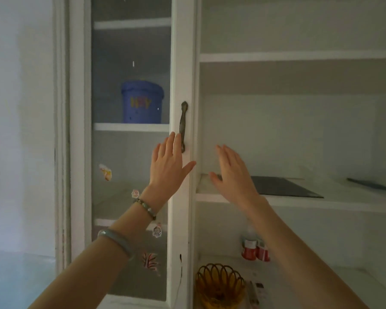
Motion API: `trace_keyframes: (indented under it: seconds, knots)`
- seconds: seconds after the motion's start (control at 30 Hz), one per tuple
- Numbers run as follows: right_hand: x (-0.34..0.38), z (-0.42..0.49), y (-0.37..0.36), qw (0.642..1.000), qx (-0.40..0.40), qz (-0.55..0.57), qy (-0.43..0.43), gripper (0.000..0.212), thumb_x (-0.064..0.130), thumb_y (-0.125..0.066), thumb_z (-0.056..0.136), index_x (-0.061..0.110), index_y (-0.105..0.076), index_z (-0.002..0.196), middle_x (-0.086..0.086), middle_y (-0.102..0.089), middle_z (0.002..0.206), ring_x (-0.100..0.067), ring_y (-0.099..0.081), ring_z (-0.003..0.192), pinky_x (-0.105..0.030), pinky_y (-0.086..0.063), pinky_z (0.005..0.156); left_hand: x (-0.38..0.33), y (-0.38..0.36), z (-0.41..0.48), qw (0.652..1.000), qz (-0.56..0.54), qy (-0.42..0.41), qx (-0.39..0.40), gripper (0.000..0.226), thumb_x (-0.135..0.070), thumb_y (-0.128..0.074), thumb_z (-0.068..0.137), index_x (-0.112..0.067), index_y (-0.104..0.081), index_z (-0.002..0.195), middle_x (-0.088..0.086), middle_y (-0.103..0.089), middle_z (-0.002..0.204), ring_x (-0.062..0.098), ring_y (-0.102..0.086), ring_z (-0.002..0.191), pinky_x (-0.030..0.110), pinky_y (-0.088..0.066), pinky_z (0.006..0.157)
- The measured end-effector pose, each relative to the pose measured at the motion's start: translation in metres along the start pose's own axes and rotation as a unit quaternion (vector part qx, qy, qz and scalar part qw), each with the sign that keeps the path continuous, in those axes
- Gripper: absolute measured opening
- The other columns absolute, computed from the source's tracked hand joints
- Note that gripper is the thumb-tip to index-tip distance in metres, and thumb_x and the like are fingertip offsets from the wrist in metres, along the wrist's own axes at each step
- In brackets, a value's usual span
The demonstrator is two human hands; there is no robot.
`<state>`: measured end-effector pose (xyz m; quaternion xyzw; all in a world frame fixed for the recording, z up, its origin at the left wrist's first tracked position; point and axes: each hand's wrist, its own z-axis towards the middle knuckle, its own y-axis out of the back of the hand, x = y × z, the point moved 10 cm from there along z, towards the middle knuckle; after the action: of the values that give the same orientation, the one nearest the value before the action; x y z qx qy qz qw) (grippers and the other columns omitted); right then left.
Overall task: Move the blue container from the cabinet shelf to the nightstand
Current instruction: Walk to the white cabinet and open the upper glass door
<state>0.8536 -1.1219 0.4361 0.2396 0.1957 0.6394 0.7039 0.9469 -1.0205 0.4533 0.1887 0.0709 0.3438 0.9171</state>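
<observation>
Now left hand [165, 162] fingers spreading open, tips nearing metal door handle [183, 126], likely to pull glass door [129, 152] open. Right hand [233, 175] hovering open, empty. Blue container [142, 101] sitting behind glass on cabinet shelf [132, 127], unreachable until door opens.

Blue container [142, 101]: a round, bucket-like tub with a wider darker-blue lid or rim on top and yellow lettering across its front, too blurred to read. Upright on a white cabinet shelf [131, 126], toward the right end of that shelf, close to the door frame. Seen through the glass pane of the closed cabinet door [131, 70], so slightly hazed. Resting flat on its base, nothing touching it, alone on its shelf.
</observation>
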Motion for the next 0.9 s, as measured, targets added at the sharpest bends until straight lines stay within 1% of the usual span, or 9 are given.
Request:
trace_keyframes:
  seconds: [0.13, 0.27, 0.33, 0.4, 0.5, 0.57, 0.7, 0.8, 0.9]
  knots:
    - [-0.001, 0.029, 0.022, 1.0, -0.026, -0.004, 0.01, 0.067, 0.029, -0.048, 0.094, 0.011, -0.008, 0.145, -0.013, -0.013, 0.155, -0.026, -0.011, 0.142, -0.034, -0.01, 0.115, 0.001, 0.009, 0.04, 0.999, 0.01, 0.007, -0.029, 0.083, -0.048, -0.058, 0.084, -0.003, -0.021, 0.143, 0.017, -0.03, 0.149, 0.032, -0.029, 0.136, 0.046, -0.021, 0.112]
    - [-0.004, 0.049, 0.033, 0.999, -0.041, -0.002, 0.012, 0.068, 0.03, -0.047, 0.094, 0.013, -0.006, 0.145, -0.011, -0.012, 0.155, -0.024, -0.01, 0.143, -0.033, -0.009, 0.115, 0.001, 0.013, 0.063, 0.998, 0.021, 0.01, -0.063, 0.083, -0.044, -0.07, 0.075, 0.0, -0.034, 0.137, 0.019, -0.045, 0.139, 0.035, -0.045, 0.125, 0.05, -0.035, 0.104]
    - [-0.007, 0.057, 0.037, 0.999, -0.045, 0.002, 0.011, 0.068, 0.03, -0.047, 0.094, 0.013, -0.005, 0.145, -0.011, -0.011, 0.156, -0.024, -0.009, 0.143, -0.032, -0.009, 0.115, 0.0, 0.013, 0.072, 0.997, 0.022, 0.009, -0.075, 0.082, -0.044, -0.07, 0.075, -0.001, -0.035, 0.136, 0.019, -0.046, 0.138, 0.035, -0.047, 0.124, 0.05, -0.036, 0.104]
    - [-0.008, 0.063, 0.041, 0.999, -0.045, 0.003, 0.01, 0.068, 0.03, -0.046, 0.094, 0.013, -0.005, 0.146, -0.011, -0.01, 0.156, -0.023, -0.008, 0.143, -0.031, -0.008, 0.115, -0.001, 0.011, 0.077, 0.997, 0.022, 0.018, -0.07, 0.081, -0.046, -0.065, 0.079, -0.003, -0.031, 0.139, 0.016, -0.042, 0.142, 0.032, -0.042, 0.129, 0.049, -0.03, 0.108]
    - [-0.011, 0.068, 0.042, 0.999, -0.048, 0.004, 0.011, 0.067, 0.03, -0.046, 0.094, 0.012, -0.006, 0.145, -0.012, -0.012, 0.155, -0.024, -0.01, 0.143, -0.031, -0.009, 0.115, -0.003, 0.003, 0.075, 0.998, 0.016, 0.041, -0.051, 0.08, -0.05, -0.051, 0.087, -0.005, -0.018, 0.144, 0.01, -0.03, 0.149, 0.024, -0.03, 0.137, 0.046, -0.011, 0.115]
    - [-0.011, 0.067, 0.04, 0.999, -0.044, 0.006, 0.009, 0.068, 0.03, -0.047, 0.094, 0.012, -0.006, 0.145, -0.013, -0.013, 0.155, -0.025, -0.01, 0.142, -0.032, -0.01, 0.115, -0.004, -0.003, 0.068, 0.997, 0.008, 0.057, -0.044, 0.079, -0.051, -0.048, 0.088, -0.005, -0.015, 0.144, 0.008, -0.031, 0.149, 0.022, -0.03, 0.136, 0.044, -0.005, 0.115]
    - [-0.009, 0.061, 0.04, 0.999, -0.045, 0.011, 0.014, 0.067, 0.029, -0.048, 0.094, 0.011, -0.008, 0.145, -0.013, -0.015, 0.154, -0.025, -0.012, 0.142, -0.032, -0.011, 0.115, -0.01, -0.006, 0.064, 0.995, -0.037, 0.075, -0.046, 0.08, -0.044, -0.056, 0.086, -0.001, -0.019, 0.142, 0.013, -0.047, 0.131, 0.027, -0.045, 0.122, 0.044, -0.019, 0.113]
    - [-0.011, 0.053, 0.041, 0.999, -0.037, 0.01, 0.011, 0.067, 0.029, -0.047, 0.094, 0.012, -0.006, 0.145, -0.013, -0.013, 0.155, -0.024, -0.01, 0.143, -0.031, -0.009, 0.114, -0.007, -0.004, 0.067, 0.993, -0.063, 0.093, -0.025, 0.077, -0.039, -0.056, 0.088, -0.004, -0.016, 0.142, 0.013, -0.048, 0.122, 0.027, -0.049, 0.112, 0.038, -0.029, 0.102]
    - [-0.012, 0.044, 0.043, 0.999, -0.029, 0.013, 0.007, 0.066, 0.028, -0.046, 0.095, 0.012, -0.006, 0.145, -0.013, -0.012, 0.155, -0.024, -0.01, 0.143, -0.031, -0.008, 0.115, -0.005, 0.007, 0.065, 0.993, -0.066, 0.095, -0.026, 0.075, -0.036, -0.058, 0.087, -0.007, -0.017, 0.142, 0.012, -0.049, 0.114, 0.026, -0.051, 0.1, 0.037, -0.032, 0.091]
